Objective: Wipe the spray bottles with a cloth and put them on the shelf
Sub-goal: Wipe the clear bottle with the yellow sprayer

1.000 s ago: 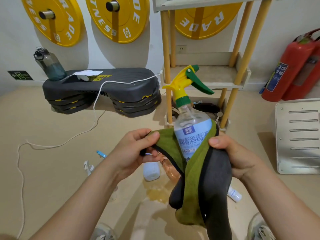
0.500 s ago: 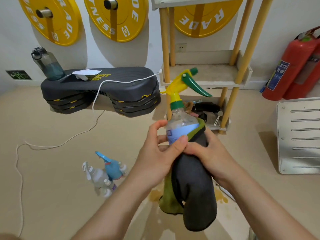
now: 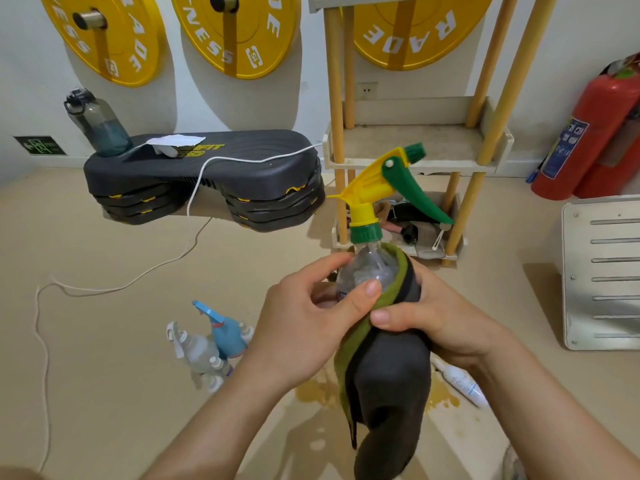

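A clear spray bottle (image 3: 369,268) with a yellow and green trigger head stands upright between my hands, in front of the shelf. A grey and green cloth (image 3: 388,372) is wrapped round its body and hangs below. My left hand (image 3: 304,323) grips the bottle's shoulder, thumb on the cloth's green edge. My right hand (image 3: 433,317) grips the cloth-wrapped bottle from the right. Several other spray bottles (image 3: 211,344) stand on the floor to the left. The wooden shelf (image 3: 415,161) stands beyond, its middle tier bare.
A black step platform (image 3: 204,178) with a water bottle (image 3: 98,124) and a white cable lies at the back left. Red fire extinguishers (image 3: 588,133) stand at the right, a metal panel (image 3: 602,271) in front of them. A white tube (image 3: 460,381) and a yellowish spill (image 3: 318,391) lie on the floor.
The cloth has closed round the bottle and slid up over its label. Both hands came together on the bottle; now only the clear shoulder shows above the cloth.
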